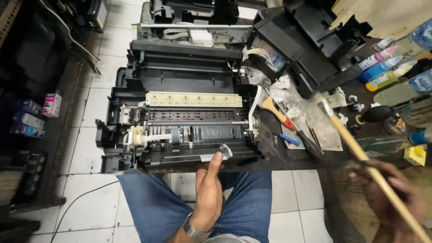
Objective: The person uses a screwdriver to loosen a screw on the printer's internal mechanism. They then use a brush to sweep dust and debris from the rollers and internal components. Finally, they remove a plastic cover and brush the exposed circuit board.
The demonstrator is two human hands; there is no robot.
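A dismantled black printer (180, 85) lies on the dark workbench in front of me, its rollers, shaft and cream strip exposed. My left hand (208, 191), with a metal wristwatch, rests on the printer's front edge, thumb touching a small grey tab (225, 150). My right hand (389, 189), blurred at the lower right, grips a long wooden-handled brush (360, 153) whose tip points up and left over the bench.
A paintbrush (274, 109), screwdrivers (299, 135) and crumpled tissue lie right of the printer. Ink bottles (382, 67) stand at the far right beside another opened black printer (297, 40). Small boxes (51, 104) sit on a shelf at the left. White floor tiles lie below.
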